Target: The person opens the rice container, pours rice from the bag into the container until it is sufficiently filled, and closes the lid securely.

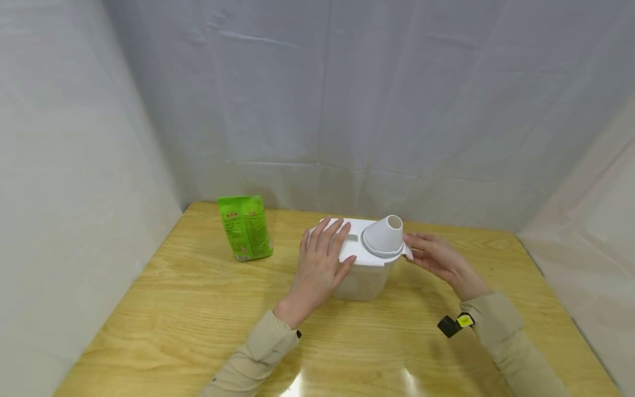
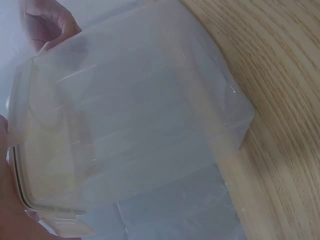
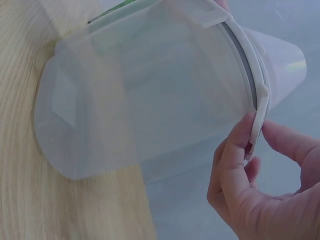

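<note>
A translucent storage box (image 1: 359, 283) with a white lid (image 1: 366, 256) stands upright on the table, and a cone-shaped white cap (image 1: 384, 236) sits at the lid's right end. My left hand (image 1: 321, 262) rests across the left part of the lid, fingers spread over its top and thumb along the near edge. At the right end my right hand (image 1: 436, 258) pinches the lid's white latch tab (image 3: 257, 127) between thumb and fingers. The right wrist view shows the box's clear wall, with a grey seal (image 3: 245, 57) under the lid's rim.
A green printed pouch (image 1: 246, 229) stands on the wooden table (image 1: 198, 309), left of the box. White sheeting (image 1: 317, 99) hangs behind the table and along both sides. A black strap piece with a yellow tag (image 1: 465, 320) is at my right cuff.
</note>
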{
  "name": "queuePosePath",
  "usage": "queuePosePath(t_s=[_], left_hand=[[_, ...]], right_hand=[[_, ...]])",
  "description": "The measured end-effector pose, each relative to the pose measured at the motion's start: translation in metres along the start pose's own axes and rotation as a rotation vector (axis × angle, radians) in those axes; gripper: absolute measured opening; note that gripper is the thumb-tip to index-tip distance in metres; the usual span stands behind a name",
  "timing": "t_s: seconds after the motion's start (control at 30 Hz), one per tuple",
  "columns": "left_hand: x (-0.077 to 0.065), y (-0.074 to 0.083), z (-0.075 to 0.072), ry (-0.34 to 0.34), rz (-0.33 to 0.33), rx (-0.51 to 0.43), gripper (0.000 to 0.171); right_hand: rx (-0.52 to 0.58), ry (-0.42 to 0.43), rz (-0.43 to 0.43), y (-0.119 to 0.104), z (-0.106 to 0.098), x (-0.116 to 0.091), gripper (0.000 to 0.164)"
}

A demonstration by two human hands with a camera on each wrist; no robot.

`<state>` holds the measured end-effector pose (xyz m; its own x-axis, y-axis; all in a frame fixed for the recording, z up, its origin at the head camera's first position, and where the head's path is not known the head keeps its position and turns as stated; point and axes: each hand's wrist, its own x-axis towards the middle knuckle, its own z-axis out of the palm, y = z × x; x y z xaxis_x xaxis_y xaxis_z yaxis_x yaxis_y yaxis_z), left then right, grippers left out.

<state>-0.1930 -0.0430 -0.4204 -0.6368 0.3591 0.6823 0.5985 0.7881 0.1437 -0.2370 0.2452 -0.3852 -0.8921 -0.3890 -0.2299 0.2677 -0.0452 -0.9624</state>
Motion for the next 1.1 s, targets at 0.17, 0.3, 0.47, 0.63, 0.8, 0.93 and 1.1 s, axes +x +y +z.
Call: queuePosePath(t_s=[0.17,0.3,0.47,0.63,0.8,0.93,1.1], left_hand=[[0.000,0.000,0.001,-0.006,0.002,0.012,0.068],[0.000,0.000,0.001,-0.008,0.001,0.012,0.068],[0.000,0.000,0.000,-0.007,0.000,0.008,0.068],[0.000,-0.001,0.000,-0.009,0.000,0.006,0.069],[0.000,-0.001,0.000,-0.006,0.004,0.009,0.069],[-0.001,0.000,-0.002,-0.016,0.001,0.002,0.069],[0.001,0.001,-0.005,-0.025,-0.008,-0.045,0.062]], right_hand=[[-0.109,0.028,-0.043,0.000,0.002,-0.004,0.048],[-0.221,0.063,-0.098,-0.003,0.003,-0.008,0.041],[-0.337,0.123,-0.164,-0.006,0.005,-0.015,0.048],[-0.473,0.176,-0.207,-0.009,0.013,-0.023,0.052],[-0.600,0.232,-0.256,-0.010,0.024,-0.031,0.054],[-0.659,0.297,-0.328,-0.005,0.032,-0.033,0.050],[-0.730,0.362,-0.465,0.004,0.042,-0.032,0.043]])
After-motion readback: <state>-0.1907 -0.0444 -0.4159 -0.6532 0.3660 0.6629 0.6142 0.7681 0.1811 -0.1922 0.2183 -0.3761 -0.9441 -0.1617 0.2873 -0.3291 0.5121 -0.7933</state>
